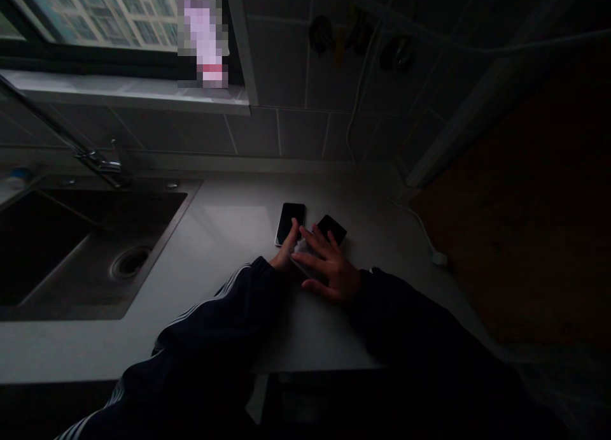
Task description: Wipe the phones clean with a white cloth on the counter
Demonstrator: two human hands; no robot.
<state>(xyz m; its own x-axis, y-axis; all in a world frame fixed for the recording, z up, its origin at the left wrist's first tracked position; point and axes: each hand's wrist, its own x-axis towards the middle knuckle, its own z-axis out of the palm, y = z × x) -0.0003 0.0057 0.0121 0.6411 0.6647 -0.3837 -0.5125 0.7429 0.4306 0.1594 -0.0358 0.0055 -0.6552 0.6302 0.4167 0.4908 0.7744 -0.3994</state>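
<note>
My left hand [285, 252] is cupped from the left around a pale greyish, thin-edged object [301, 249]; its thumb points up and its other fingers are mostly hidden. Over that object lies my right hand [331, 268], palm down with fingers spread, covering much of it. The object is too dark and too covered to name. Just beyond my left thumb a black-screened phone [290, 222] with a light rim rests on the white counter [229, 236]. Behind my right fingers lies a second flat, black, phone-like object [333, 227], partly hidden.
A steel sink [157, 249] with a tall faucet [102, 166] is at the left. Above it are a window ledge [143, 96] and a blurred-out pinkish item [205, 39]. A white cable [424, 233] runs along the right side by a brown panel [515, 204].
</note>
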